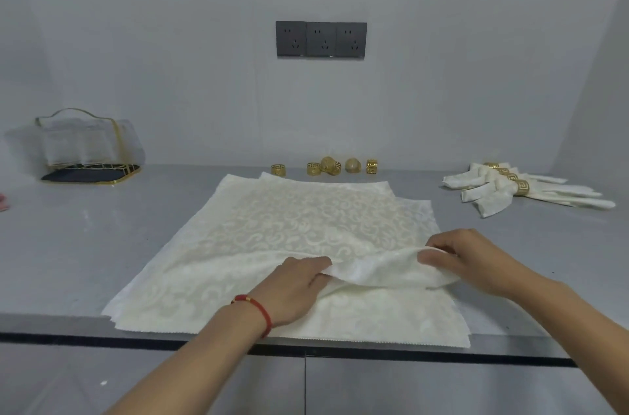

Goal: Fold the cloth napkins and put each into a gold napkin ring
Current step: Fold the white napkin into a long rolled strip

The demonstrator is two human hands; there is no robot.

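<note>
Both hands are on the top napkin (306, 220) of the stack lying on the counter (85, 244). The left hand (292, 288) pinches a raised fold of it, and the right hand (476, 258) grips the same fold further along, fingers curled over the cloth. Beyond the fingertips, loose gold rings (326, 167) line the wall; off past the right hand's fingers lie finished napkins (510, 190) in rings.

Both hands lift a fold of the top napkin (306, 231): left hand (292, 288) grips; right hand (466, 254) pinches; gold rings (326, 167) behind.
</note>
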